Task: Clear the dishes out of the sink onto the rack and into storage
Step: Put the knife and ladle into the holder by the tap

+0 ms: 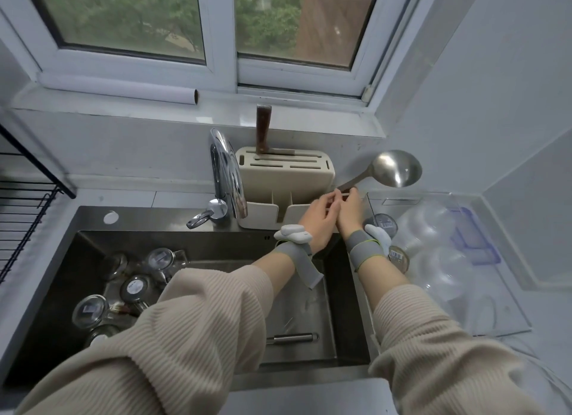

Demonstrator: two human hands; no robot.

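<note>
In the sink (198,241) right below you, most of the work is still waiting: a cluster of lidded glass jars (123,294) lies jumbled at the left end, and a steel utensil handle (292,338) rests alone on the raised tray section at the right. None of these has been lifted out yet.

Just beyond the sink's far rim, your left hand (318,221) and right hand (349,208) meet at the handle of a steel ladle (393,169), fingers of both curled around the lower end of its shaft, bowl raised up and to the right. You look to be feeding it into the cream utensil holder (284,182), which already keeps a wooden-handled knife (263,130) in its slots; whether the handle tip has entered a compartment I cannot tell.

On the tabletop to your right, clear glass bowls (439,256) sit upturned on the draining board. The black wire rack (24,210) at far left shows no dishes in its visible part.
</note>
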